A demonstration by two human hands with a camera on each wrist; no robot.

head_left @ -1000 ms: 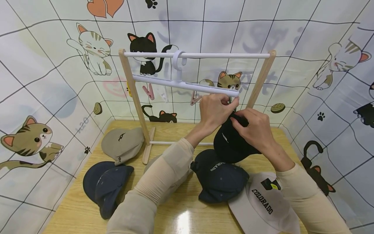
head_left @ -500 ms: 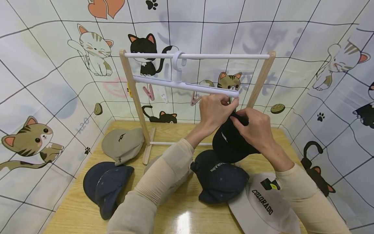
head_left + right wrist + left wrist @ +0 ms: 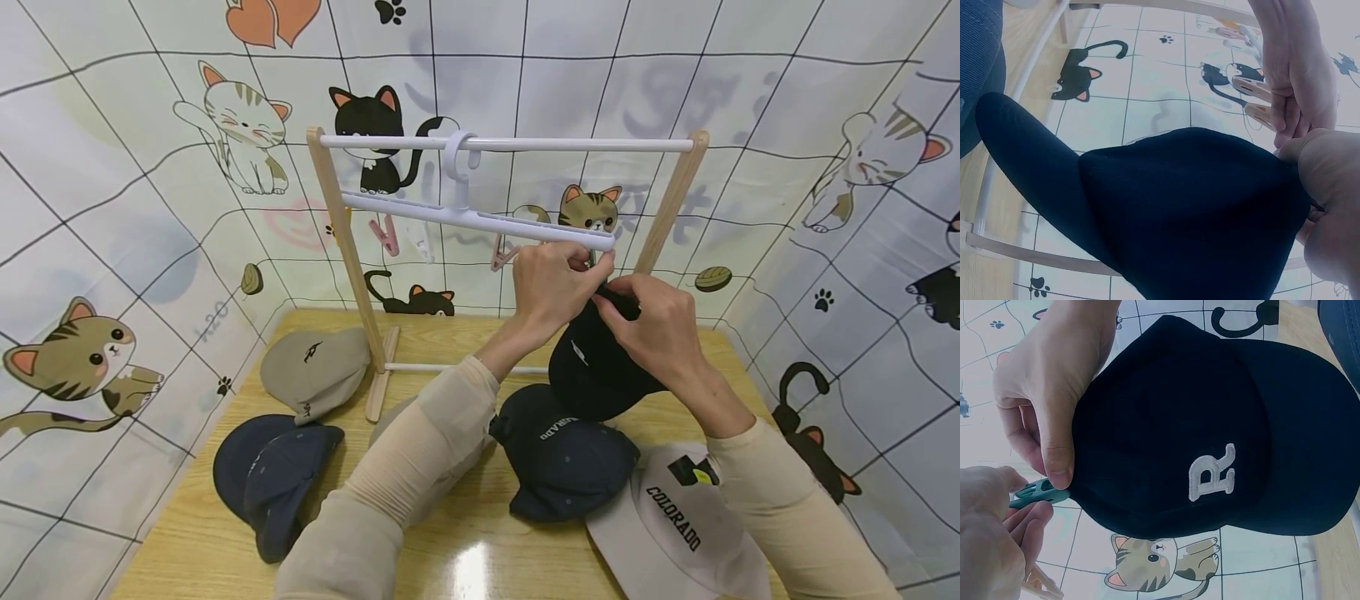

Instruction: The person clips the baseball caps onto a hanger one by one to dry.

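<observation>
While only the left wrist cam catches that white stitched R [image 3: 1214, 485], the right hand [image 3: 660, 325]'s pinching a black fabric cap [image 3: 600, 367] below the white plastic hanger [image 3: 480, 220], left hand [image 3: 557, 282] a green plastic clip [image 3: 1041, 495].

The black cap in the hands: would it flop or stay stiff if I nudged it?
The crown would probably give, as the right hand's fingers pinch it to a narrow end. The brim seems likelier to keep its shape, since it juts out without drooping. The cap may swing, as it hangs from the end opposite the brim.
</observation>
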